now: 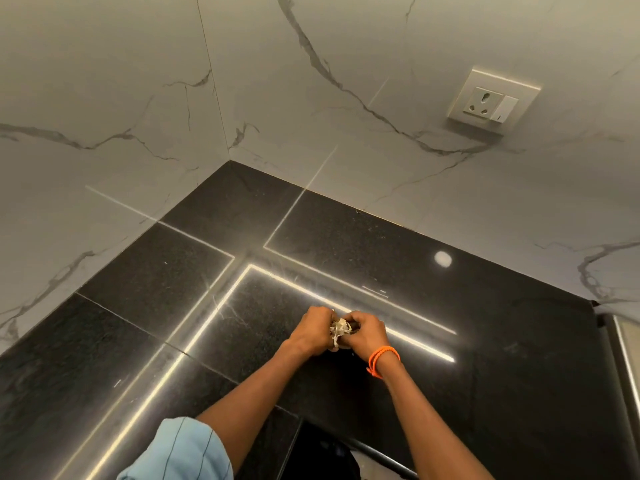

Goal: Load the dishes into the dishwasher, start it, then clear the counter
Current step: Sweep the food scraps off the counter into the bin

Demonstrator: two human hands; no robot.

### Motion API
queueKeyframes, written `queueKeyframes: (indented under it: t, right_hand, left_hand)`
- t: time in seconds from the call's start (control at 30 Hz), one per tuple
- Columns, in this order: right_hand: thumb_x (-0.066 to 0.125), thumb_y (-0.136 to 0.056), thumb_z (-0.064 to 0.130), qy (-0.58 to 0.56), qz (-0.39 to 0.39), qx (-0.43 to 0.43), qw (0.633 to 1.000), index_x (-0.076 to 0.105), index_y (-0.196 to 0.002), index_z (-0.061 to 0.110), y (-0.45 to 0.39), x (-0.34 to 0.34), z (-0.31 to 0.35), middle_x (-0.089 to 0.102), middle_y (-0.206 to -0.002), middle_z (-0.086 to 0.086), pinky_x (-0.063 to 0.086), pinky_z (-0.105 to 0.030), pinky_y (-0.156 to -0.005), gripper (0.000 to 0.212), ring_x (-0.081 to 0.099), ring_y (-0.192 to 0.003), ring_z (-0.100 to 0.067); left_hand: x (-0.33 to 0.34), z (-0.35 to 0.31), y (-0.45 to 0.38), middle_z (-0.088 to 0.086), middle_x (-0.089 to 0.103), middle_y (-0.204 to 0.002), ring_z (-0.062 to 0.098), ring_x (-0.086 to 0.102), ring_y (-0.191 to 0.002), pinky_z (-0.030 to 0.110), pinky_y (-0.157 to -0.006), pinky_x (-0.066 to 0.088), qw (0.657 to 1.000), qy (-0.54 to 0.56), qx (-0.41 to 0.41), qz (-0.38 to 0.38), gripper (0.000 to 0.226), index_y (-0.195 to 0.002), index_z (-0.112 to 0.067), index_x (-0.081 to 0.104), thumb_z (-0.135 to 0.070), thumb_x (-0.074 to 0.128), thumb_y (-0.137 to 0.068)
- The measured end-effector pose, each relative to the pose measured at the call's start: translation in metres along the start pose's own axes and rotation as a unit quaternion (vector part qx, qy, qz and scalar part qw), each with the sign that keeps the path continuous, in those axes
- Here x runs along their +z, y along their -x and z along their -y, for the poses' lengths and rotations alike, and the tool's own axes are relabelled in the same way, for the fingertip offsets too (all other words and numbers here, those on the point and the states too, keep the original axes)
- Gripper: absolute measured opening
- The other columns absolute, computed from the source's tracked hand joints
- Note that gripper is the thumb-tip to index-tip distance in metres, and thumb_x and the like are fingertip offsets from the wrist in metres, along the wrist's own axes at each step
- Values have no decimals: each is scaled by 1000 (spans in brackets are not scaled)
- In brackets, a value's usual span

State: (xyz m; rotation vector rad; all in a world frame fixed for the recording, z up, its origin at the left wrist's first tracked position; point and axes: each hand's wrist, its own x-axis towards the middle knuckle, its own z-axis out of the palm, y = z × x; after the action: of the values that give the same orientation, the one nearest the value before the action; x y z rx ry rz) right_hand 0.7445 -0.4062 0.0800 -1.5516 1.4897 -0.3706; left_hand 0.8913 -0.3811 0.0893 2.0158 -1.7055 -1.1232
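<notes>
A small crumpled wad of pale scraps (338, 330) sits pinched between your two hands, low over the black stone counter (346, 237) near its front middle; it looks like paper or dry peelings, but the view is too small for you to be sure. Your left hand (311, 330) is curled closed around the wad's left side, and your right hand (366, 332) is curled closed on its right side, knuckles nearly touching. An orange band (382, 358) circles your right wrist, and a rolled light-blue sleeve (180, 452) covers your left upper arm. Bright strip-light reflections cross the polished counter around your hands. Behind it, white marble-veined wall tiles (138, 98) meet in a corner, with a wall socket (493, 98) up on the right-hand wall.
</notes>
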Motion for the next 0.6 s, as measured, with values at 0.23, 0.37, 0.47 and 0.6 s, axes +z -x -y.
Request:
queueKeyframes:
  t: [0.23, 0.37, 0.47, 0.6]
  right_hand:
    - [79, -64, -14, -114, -6, 15, 993, 73, -92, 9, 15, -20, -8, 77, -84, -11, 62, -39, -72, 37, 74, -78, -24]
    - [80, -65, -14, -123, 15, 13, 992, 74, -95, 7, 23, -37, -8, 77, -87, -11, 61, -39, -71, 36, 75, -83, -28]
    - [83, -65, -10, -118, 24, 0, 993, 74, -90, 10, 29, -46, -8, 77, -87, -11, 61, -43, -76, 33, 73, -81, -24]
    - [85, -65, -9, -127, 43, -1, 991, 73, -94, 4, 41, -61, -7, 76, -90, -14, 60, -41, -76, 34, 70, -79, -20]
  left_hand:
    - [-4, -12, 9, -7, 65, -57, -3, 50, -50, 22, -48, 41, 997, 61, 55, 0, 23, -67, -17, 72, -30, 92, -64]
    - [-7, -24, 15, -1, 75, -70, 5, 69, -62, 31, -60, 61, 997, 44, 63, 11, 26, -85, -16, 80, -20, 94, -63]
    - [-9, -38, 22, 2, 77, -74, 13, 74, -69, 38, -65, 63, 998, 30, 58, 17, 30, -88, -14, 81, -12, 94, -61]
    - [-5, -49, 31, 0, 77, -75, 8, 70, -66, 23, -58, 57, 998, 31, 50, 26, 35, -88, -15, 81, -13, 97, -56]
